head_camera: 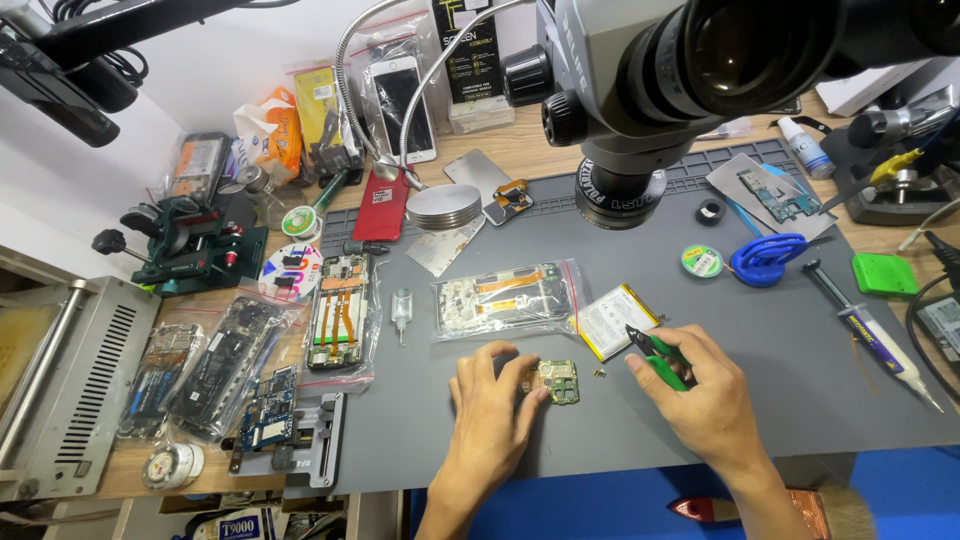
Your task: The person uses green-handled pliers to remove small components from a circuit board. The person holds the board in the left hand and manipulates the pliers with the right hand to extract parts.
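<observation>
The small green circuit board (558, 381) lies flat on the grey mat (760, 350) at the near middle of the desk, directly below the big microscope head (640, 90). The left hand (490, 405) sits just left of the board, its fingers (530, 385) together and pressing on the board's left edge to pin it. The right hand (700, 385), just right of the board, has its fingers clamped on green-handled cutters (655, 352), whose dark tip points up and away from the board toward a flat battery (615, 320) lying just beyond it.

As I judge it, the main risk is that tip: it hovers near the battery, and a slip could nick or pierce it. The board is held by one edge only, so a push from the right could make it skid or pivot on the mat. A tiny loose part (600, 374) lies just right of the board, and a sweep of either hand could flick it away.

Just beyond the board, a clear zip bag (505, 298) holds a phone frame with orange flex cables. Left of the board, another clear bag (340, 315) holds a similar frame, and further left more bags (205, 365) hold dark phone parts that are hard to make out.
</observation>
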